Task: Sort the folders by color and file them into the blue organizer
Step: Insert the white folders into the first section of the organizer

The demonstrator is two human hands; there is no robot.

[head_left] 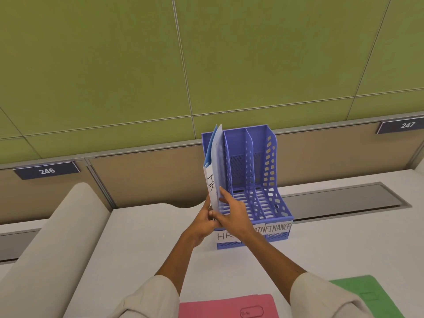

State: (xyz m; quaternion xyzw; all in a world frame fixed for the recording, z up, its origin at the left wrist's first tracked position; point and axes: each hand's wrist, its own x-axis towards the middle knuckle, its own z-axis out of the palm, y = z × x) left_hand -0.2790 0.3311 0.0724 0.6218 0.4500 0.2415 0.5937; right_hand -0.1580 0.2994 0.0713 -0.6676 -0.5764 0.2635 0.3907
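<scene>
Both hands, left hand (204, 220) and right hand (231, 211), grip the blue folder (216, 166) (upright) above them, at the blue organizer (257, 180).

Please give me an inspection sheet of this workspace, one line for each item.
Surface: white desk.
Job's things: blue folder upright at leftmost slot of blue organizer; pink folder and green folder flat near edge.
Clutter: nothing seen.
Grippers: left hand and right hand both hold blue folder.
Cables: nothing seen; grey cable tray lid.
Surroundings: green wall panels, signs 246, 247.
</scene>
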